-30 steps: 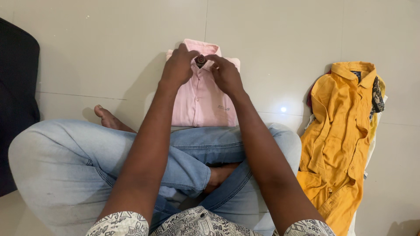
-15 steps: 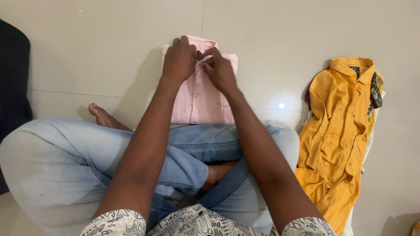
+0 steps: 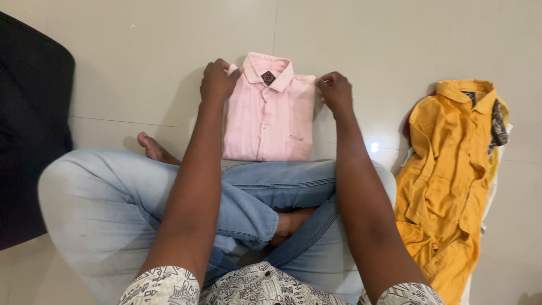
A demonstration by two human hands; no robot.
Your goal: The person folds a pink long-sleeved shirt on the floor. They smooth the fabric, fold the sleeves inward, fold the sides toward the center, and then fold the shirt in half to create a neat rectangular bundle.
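A folded pink shirt point(image 3: 270, 118) lies flat on the pale tiled floor in front of my crossed legs, collar away from me with a dark label inside it. My left hand point(image 3: 217, 82) pinches the shirt's upper left shoulder corner. My right hand point(image 3: 335, 91) pinches the upper right shoulder corner. Both hands are closed on the fabric at the shirt's outer edges.
A yellow shirt point(image 3: 447, 175) lies spread on a small pile of clothes to my right. A dark fabric object point(image 3: 28, 118) sits at the left edge. My legs in light blue jeans point(image 3: 113, 197) are folded close under the shirt, one bare foot point(image 3: 153, 150) beside it.
Both hands have left the collar at the middle and moved apart to the shirt's two shoulder corners. The collar and its label are uncovered.
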